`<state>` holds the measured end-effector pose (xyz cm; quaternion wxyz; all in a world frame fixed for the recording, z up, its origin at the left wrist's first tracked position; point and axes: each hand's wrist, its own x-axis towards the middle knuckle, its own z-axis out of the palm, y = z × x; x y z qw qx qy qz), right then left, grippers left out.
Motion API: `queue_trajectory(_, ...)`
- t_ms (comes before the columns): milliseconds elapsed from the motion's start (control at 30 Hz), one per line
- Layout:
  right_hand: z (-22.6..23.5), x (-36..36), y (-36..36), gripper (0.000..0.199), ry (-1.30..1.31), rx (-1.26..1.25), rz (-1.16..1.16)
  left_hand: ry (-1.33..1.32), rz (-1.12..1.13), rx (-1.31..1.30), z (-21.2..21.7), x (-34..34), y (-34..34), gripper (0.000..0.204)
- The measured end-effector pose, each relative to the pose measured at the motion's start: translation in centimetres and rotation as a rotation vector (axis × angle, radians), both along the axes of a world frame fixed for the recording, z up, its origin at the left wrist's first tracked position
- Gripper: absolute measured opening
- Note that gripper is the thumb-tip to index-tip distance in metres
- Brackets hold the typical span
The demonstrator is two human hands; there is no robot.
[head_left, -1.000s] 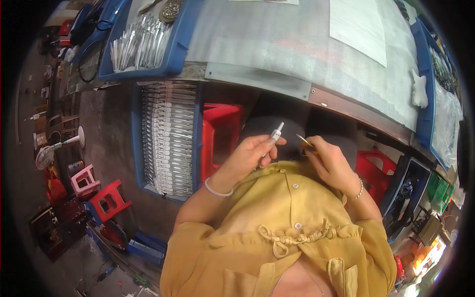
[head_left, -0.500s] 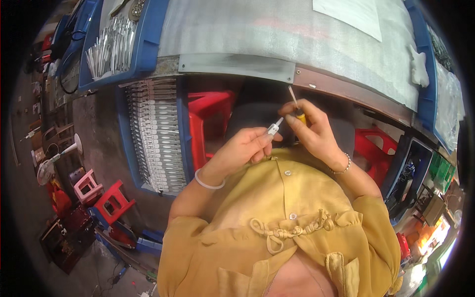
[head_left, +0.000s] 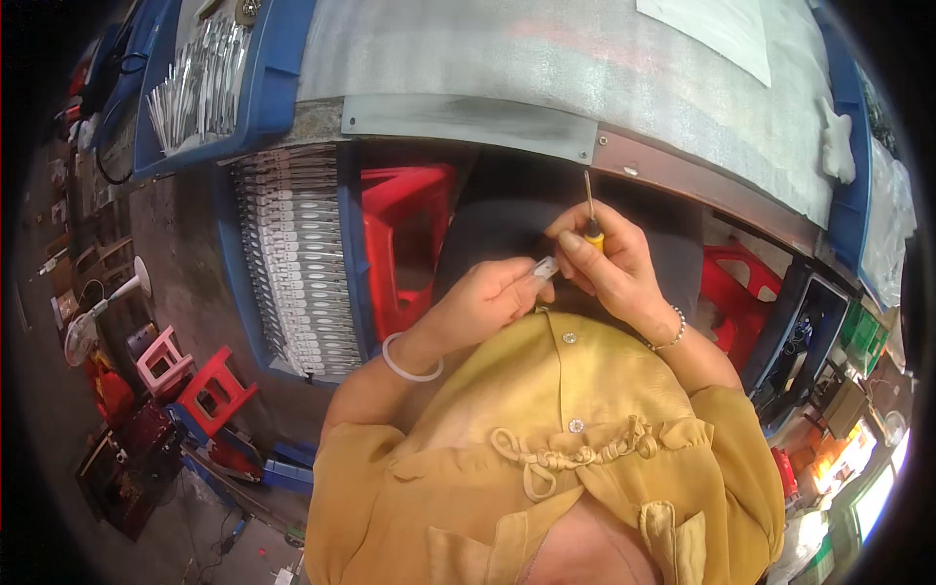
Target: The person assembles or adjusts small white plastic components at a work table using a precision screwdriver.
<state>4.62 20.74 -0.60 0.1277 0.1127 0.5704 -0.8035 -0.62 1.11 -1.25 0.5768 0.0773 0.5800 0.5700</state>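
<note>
On the near side of the worktable [head_left: 439, 58], our left hand [head_left: 497, 294] pinches a small white piece [head_left: 545, 267]; our right hand [head_left: 614, 263] pinches a yellow-handled tool [head_left: 595, 240].

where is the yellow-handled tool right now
In the head view, the yellow-handled tool is in the right hand, right of centre, its shaft pointing toward the table edge, with the white piece in the left hand to its lower left.
</note>
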Motion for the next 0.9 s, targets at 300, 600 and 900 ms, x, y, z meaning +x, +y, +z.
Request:
queue_trajectory(300,3.2,2.1,1.1,0.037,0.303,0.885,0.14,0.016,0.162,0.017,-2.3,-0.9,0.3,0.024)
queue_trajectory(600,4.1,1.9,1.7,0.038,0.352,0.893,0.334,-0.134,0.185,-0.052,-2.8,-1.3,0.7,0.023)
queue_trajectory(900,3.9,2.4,1.7,0.042,0.282,0.958,0.326,0.153,0.137,-0.047,-3.7,-1.1,1.3,0.024)
